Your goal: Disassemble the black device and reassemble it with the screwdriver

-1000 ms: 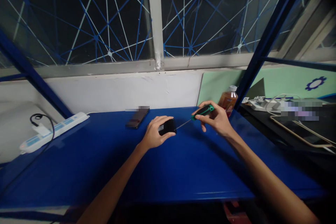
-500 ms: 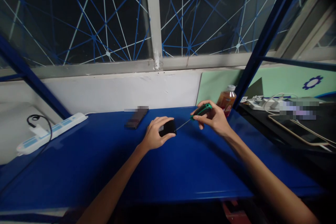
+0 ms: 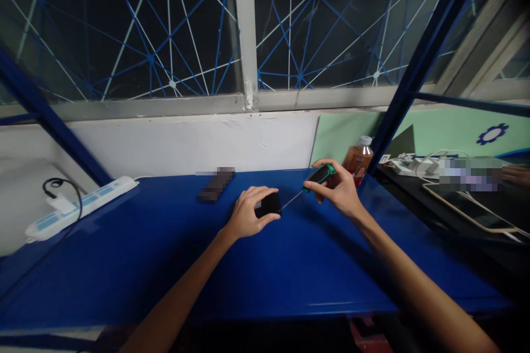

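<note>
At the far left of the blue table (image 3: pixel 265 270), a white power strip (image 3: pixel 83 209) lies at a slant with a plug in it. Nearer the middle, a dark, flat device (image 3: pixel 217 185) rests towards the wall. Just right of it, the person's left hand (image 3: pixel 246 218) is curled around a small black box (image 3: pixel 268 205), fingers along the far side and thumb along the near side, steadying it over the tabletop. A green-and-black screwdriver (image 3: pixel 318 177) slants down to the box's right end, its tip at or very close to that end; contact cannot be confirmed. The person's right hand (image 3: pixel 343 190) grips the handle between thumb and fingers. Work at that end looks under way rather than finished: the box appears whole, but whether any screw is loosened or seated is too small to tell. Beyond this hand stands a capped bottle (image 3: pixel 359 160).
</note>
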Motion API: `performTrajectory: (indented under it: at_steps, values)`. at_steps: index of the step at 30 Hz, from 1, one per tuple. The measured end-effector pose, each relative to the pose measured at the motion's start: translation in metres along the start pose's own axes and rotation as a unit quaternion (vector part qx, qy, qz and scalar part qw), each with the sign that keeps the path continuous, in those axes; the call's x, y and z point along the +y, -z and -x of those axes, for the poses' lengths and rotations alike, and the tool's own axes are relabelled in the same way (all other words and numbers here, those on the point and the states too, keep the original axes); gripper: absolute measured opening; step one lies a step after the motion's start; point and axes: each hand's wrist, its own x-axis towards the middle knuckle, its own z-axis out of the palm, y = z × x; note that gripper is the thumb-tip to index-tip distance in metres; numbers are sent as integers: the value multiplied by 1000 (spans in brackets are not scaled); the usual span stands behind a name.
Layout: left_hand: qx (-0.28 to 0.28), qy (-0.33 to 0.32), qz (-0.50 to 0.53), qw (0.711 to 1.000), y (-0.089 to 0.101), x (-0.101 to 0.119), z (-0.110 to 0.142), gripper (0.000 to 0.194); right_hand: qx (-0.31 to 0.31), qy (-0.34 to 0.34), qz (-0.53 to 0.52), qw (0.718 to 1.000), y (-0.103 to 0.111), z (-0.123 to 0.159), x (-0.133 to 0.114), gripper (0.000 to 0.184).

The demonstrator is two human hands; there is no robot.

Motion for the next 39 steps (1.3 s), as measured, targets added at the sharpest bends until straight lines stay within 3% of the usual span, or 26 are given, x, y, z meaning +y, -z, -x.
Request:
performTrajectory:
  at_steps: [3,8,15,25,35,39]
  values:
    - [2,0,2,1000,0,0,0,52,21,21,21,999,-2,2,-1,47]
    - [23,10,13,1000,1,1,-2,49,-33,13,-32,999,1,0,-5,46]
    - [53,18,20,998,6,-4,-3,49,60,29,23,998,-4,1,0,39]
    - [65,20,23,997,9,-6,-4,49,9,24,-10,1000,-3,-2,-1,44]
    - [42,32,91,994,15,-1,-4,58,125,48,-23,991,0,-6,2,39]
    - [24,29,101,994,17,1,-4,63,128,42,-21,991,-3,-7,5,41]
